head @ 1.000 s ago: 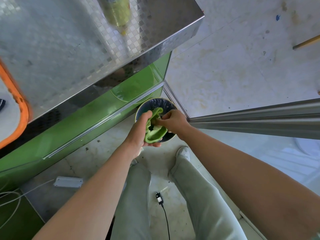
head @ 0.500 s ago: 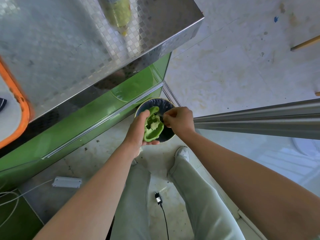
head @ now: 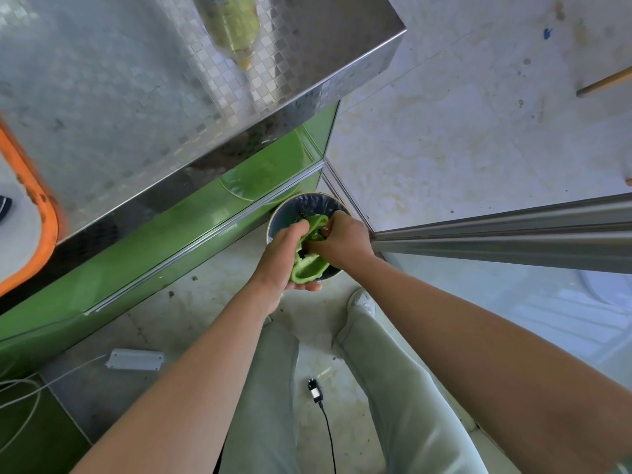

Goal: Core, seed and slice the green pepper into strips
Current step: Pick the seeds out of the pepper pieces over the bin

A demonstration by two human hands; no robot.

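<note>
I hold an opened green pepper [head: 309,266] over a round bin lined with a dark bag [head: 297,208] on the floor. My left hand [head: 282,258] cups the pepper from the left and below, cut side facing up. My right hand [head: 340,239] reaches into the pepper's hollow from the right, fingers curled inside it. What the fingertips hold is hidden by the hand.
A steel counter top [head: 143,97] with a green glass front [head: 191,241] stands to the left, with an oil bottle [head: 234,25] and an orange-rimmed board [head: 30,206] on it. A metal rail [head: 496,234] runs right. A charger cable [head: 319,401] lies between my legs.
My right hand, which had lifted out to the pepper's right half a second ago, has gone back into the hollow. The left hand has tilted the pepper slightly.
</note>
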